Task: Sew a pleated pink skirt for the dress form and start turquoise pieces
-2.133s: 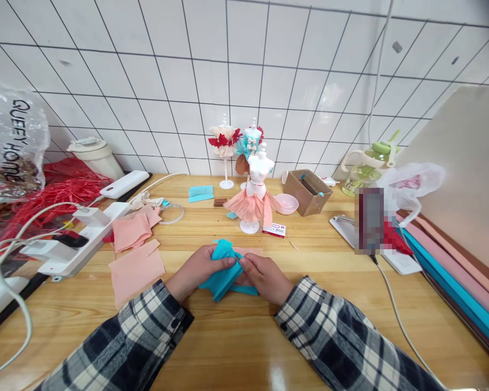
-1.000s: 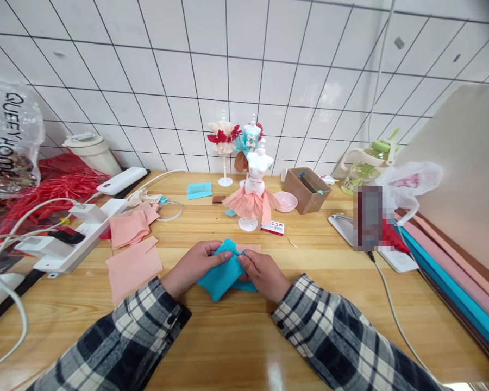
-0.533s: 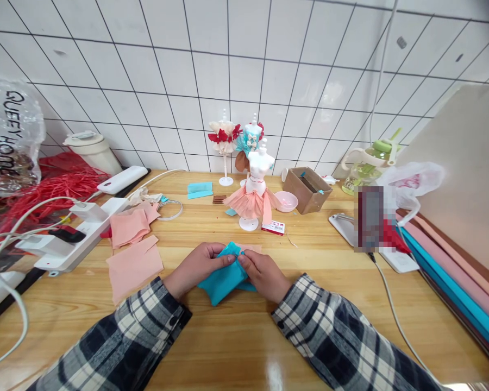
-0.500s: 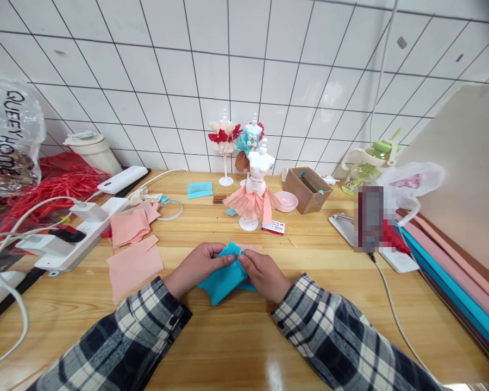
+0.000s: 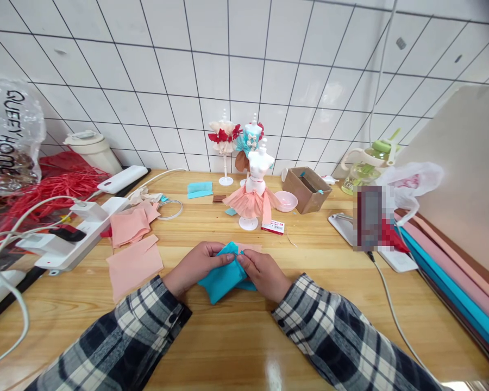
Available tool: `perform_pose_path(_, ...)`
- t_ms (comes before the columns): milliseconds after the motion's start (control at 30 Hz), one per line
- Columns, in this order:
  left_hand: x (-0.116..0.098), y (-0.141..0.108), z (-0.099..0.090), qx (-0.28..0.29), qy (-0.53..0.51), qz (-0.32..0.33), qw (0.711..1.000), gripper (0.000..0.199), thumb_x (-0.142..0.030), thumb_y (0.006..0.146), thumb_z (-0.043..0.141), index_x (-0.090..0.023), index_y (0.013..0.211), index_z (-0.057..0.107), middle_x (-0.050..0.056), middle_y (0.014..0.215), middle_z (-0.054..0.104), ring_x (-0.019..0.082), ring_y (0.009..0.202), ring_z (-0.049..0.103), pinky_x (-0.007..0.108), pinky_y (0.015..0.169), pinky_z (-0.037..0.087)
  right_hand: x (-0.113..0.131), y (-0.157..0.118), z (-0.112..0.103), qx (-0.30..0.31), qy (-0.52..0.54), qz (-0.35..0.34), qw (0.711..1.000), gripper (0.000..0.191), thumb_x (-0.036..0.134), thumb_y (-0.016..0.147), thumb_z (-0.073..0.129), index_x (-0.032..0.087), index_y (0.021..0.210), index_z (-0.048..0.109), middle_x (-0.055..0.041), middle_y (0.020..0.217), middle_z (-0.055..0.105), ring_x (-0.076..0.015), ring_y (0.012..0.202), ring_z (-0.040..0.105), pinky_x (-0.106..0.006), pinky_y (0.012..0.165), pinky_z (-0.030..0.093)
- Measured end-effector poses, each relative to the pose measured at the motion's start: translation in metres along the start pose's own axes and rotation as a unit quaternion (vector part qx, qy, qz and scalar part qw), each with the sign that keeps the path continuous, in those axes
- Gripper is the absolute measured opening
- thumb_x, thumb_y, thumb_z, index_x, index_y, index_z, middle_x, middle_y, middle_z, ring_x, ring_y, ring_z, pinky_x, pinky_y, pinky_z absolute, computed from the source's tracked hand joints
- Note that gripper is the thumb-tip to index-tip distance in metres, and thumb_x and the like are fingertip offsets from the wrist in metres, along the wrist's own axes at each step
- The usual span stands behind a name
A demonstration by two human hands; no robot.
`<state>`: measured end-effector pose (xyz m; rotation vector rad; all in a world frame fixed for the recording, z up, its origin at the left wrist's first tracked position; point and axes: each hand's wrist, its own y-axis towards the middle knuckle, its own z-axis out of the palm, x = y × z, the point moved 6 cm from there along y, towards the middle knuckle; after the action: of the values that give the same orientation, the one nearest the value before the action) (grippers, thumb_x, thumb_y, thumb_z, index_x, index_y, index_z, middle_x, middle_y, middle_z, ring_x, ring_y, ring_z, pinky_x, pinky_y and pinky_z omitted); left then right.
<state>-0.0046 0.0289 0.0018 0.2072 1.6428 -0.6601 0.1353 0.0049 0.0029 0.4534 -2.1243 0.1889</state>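
Between my hands is a folded piece of turquoise crepe paper [image 5: 224,281], held just above the tabletop. My left hand [image 5: 199,266] pinches its upper left part, thumb on top. At the upper right edge, the thumb and fingertips of my right hand [image 5: 264,271] close on the same paper. A strip of peach paper [image 5: 250,247] shows just behind the fingers. Beyond my hands stands a small white mannequin [image 5: 259,168] wearing a gathered peach skirt [image 5: 250,203].
Peach paper pieces [image 5: 134,266] lie left, near a white power strip [image 5: 81,239] with cables. Two decorated mannequins, a pink bowl [image 5: 286,201] and a cardboard box [image 5: 307,190] stand behind. On the right are a phone-like pixelated object, a green-lidded bottle [image 5: 361,168] and paper rolls [image 5: 452,271].
Both hands keep their grip on the turquoise paper, almost in the same place. The paper's lower corner has shifted very slightly; nothing else has visibly moved.
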Motion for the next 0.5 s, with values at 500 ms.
perform_pose_path(500, 0.002, 0.001, -0.002, -0.008, -0.033, 0.000, 0.999, 0.035, -0.046, 0.070, 0.074, -0.015, 0.085, 0.073, 0.002, 0.082, 0.075, 0.021, 0.074, 0.064, 0.029, 0.068, 0.050, -0.011, -0.001, 0.013, 0.028, 0.172, 0.051, 0.983, 0.048, 0.063, 0.091, 0.030, 0.022, 0.072, 0.044, 0.0035, 0.056, 0.044, -0.0106, 0.050, 0.042, -0.023, 0.048, 0.036)
